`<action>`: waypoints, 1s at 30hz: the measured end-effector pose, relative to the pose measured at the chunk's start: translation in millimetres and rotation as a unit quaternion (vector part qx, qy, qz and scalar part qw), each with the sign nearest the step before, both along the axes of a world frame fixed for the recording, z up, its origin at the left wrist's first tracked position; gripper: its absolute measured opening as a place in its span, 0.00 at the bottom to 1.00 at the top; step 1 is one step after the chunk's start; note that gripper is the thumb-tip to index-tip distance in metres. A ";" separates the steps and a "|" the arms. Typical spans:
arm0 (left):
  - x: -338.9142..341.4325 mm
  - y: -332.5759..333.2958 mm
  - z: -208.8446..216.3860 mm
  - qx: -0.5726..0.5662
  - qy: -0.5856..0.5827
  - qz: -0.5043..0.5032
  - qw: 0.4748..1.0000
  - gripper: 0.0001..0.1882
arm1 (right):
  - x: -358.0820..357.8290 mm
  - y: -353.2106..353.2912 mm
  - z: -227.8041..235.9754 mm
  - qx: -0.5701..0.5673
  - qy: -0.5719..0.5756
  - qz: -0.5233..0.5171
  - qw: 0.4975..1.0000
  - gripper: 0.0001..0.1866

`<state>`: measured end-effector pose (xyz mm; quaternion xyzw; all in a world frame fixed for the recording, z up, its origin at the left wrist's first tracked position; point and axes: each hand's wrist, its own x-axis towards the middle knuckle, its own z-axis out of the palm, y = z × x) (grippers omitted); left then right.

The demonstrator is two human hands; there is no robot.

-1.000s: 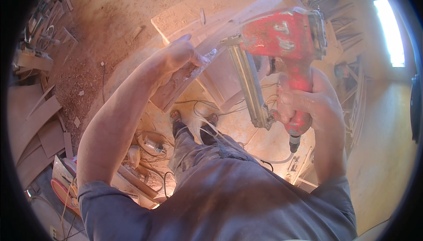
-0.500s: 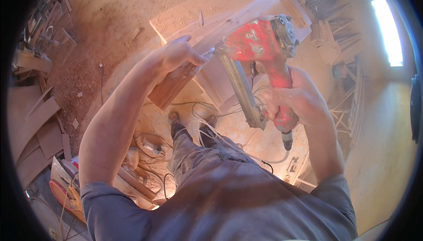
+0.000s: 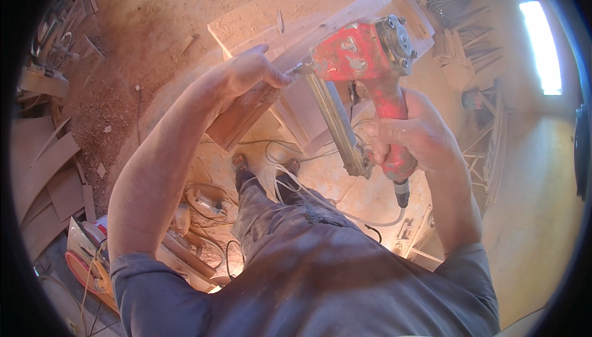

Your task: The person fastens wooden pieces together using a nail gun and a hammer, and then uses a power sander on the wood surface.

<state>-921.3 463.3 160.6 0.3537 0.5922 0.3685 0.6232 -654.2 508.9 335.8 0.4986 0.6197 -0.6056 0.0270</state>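
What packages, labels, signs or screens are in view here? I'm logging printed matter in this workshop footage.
No packages, signs or screens show.
Pale worn patches, perhaps label remains: on the body of the red nail gun held in the right hand, irregular whitish shapes on red, too worn to make out.
The left hand grips a bare curved wood strip with no label.

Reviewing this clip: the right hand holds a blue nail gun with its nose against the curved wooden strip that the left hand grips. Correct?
Not quite. The head view shows the nail gun is red, not blue. The rest stands: the right hand holds it, nose against the curved wooden strip gripped by the left hand.
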 end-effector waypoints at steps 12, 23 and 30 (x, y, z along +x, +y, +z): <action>-2.8 -8.4 17.6 -0.005 0.004 -0.008 1.000 0.53 | 12.2 -12.1 17.4 0.034 0.064 -0.097 0.993 0.19; -1.1 -64.3 39.4 0.025 -0.067 0.074 0.995 0.44 | 13.5 -24.0 4.8 -0.001 0.035 -0.043 0.998 0.17; 1.2 -62.6 35.3 0.065 0.098 0.008 0.993 0.25 | 8.0 -25.3 1.8 -0.010 0.021 -0.013 1.000 0.20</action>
